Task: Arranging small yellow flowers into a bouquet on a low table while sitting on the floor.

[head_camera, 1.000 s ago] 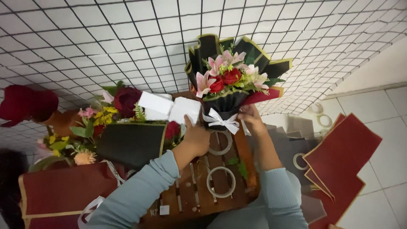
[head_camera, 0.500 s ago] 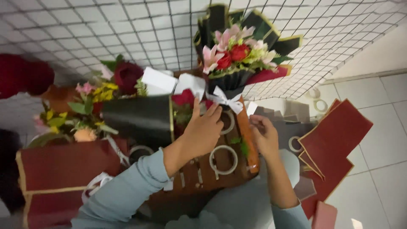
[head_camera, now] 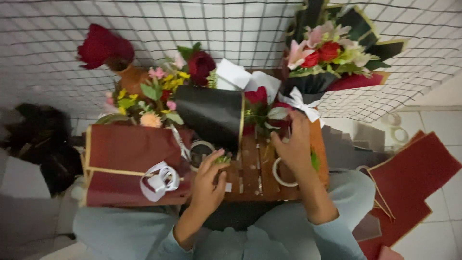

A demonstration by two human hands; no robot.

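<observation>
Grip: left hand (head_camera: 208, 185) pinches a small green sprig (head_camera: 222, 159) between thumb and fingertips; right hand (head_camera: 294, 147) lies fingers spread, holding nothing, on the wooden crate (head_camera: 252, 173).
Sprig: one, at the crate's left edge, just below the black wrap.
Tape rolls on crate: two seen, one white ring (head_camera: 279, 174) partly under the right hand, one ring (head_camera: 201, 150) beside the left fingers.
Maroon-wrapped bouquet: one (head_camera: 127, 163), lying left of the crate, with a white ribbon bow (head_camera: 159, 180).
Black-wrapped bunch: one (head_camera: 211, 113), lying across the crate's far end, red blooms at its mouth.
Paper sheets: a stack of maroon sheets (head_camera: 414, 178) on the floor at right; count unclear.
Upright bouquet: one (head_camera: 332, 53), black wrap, pink and red flowers, against the wire grid (head_camera: 144, 29).
</observation>
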